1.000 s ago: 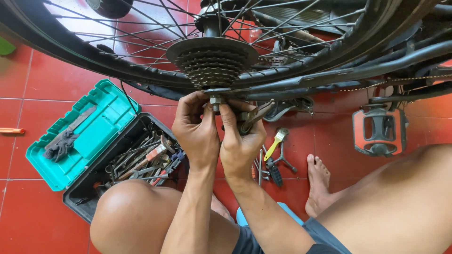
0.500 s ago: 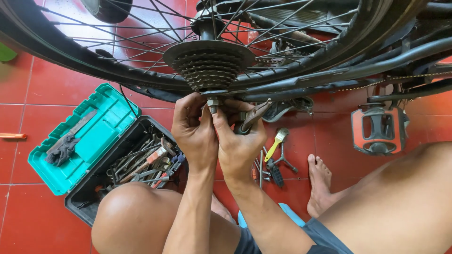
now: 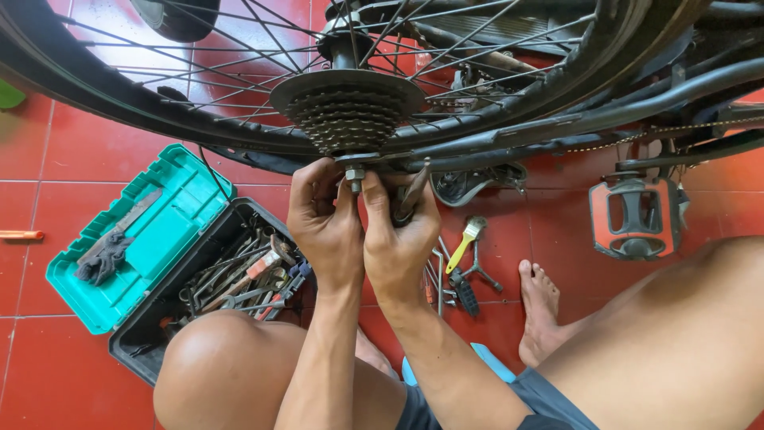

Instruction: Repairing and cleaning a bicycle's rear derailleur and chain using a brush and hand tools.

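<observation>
An upturned bicycle's rear wheel fills the top of the head view, with its dark stacked sprocket cluster (image 3: 347, 111) in the middle. Just below the cluster the axle nut (image 3: 354, 173) sticks out of the frame end. My left hand (image 3: 325, 219) pinches at that nut with thumb and fingers. My right hand (image 3: 398, 231) presses in beside it and holds a dark metal tool (image 3: 414, 191) whose shaft rises toward the frame.
A teal toolbox (image 3: 151, 239) lies open at the left, its black tray full of several wrenches. Loose tools with a yellow handle (image 3: 463, 247) lie on the red tiled floor. An orange pedal (image 3: 635, 219) hangs at right. My knees and bare foot (image 3: 539, 310) flank the hands.
Both hands stay on the axle nut with only small finger shifts. The view has moved slightly, so the wheel and hands sit a little lower and left.
</observation>
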